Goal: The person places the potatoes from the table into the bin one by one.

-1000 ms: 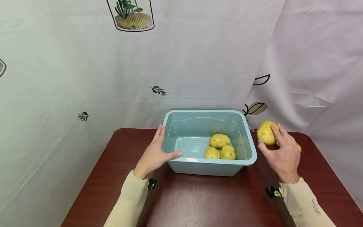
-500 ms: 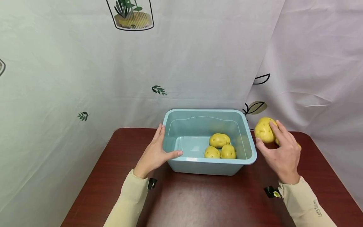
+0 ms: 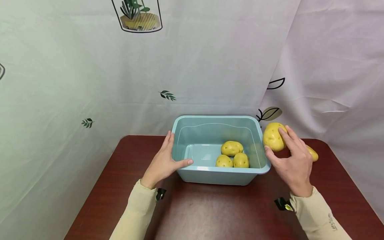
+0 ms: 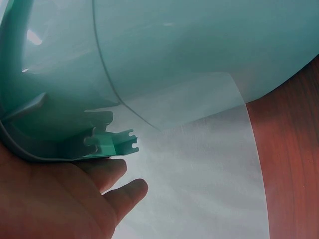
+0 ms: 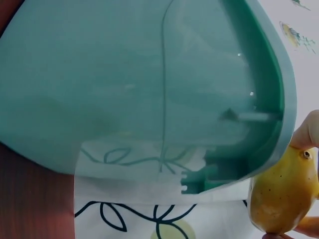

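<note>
A light blue plastic bin point(image 3: 210, 178) stands on the table, with three yellow potatoes point(image 3: 232, 148) in its right half. My left hand point(image 3: 163, 163) rests at the bin's left front corner, fingers straight along the side and thumb over the front rim. In the left wrist view, fingertips point(image 4: 133, 191) show just under the rim. My right hand point(image 3: 295, 163) holds another yellow potato point(image 3: 273, 137) between thumb and fingers, beside the bin's right rim. The right wrist view shows that potato point(image 5: 281, 194) close outside the rim. One more potato point(image 3: 313, 154) is partly hidden behind the right hand.
The dark red-brown table point(image 3: 210, 213) extends in front of the bin and to both sides. A white cloth point(image 3: 210, 66) printed with leaves and plant jars hangs behind it. A black wrist camera point(image 3: 160, 194) sits under the left wrist.
My right hand has moved left toward the bin's right rim with the potato, uncovering more of the potato behind it. The left hand, the bin and the potatoes inside have not moved.
</note>
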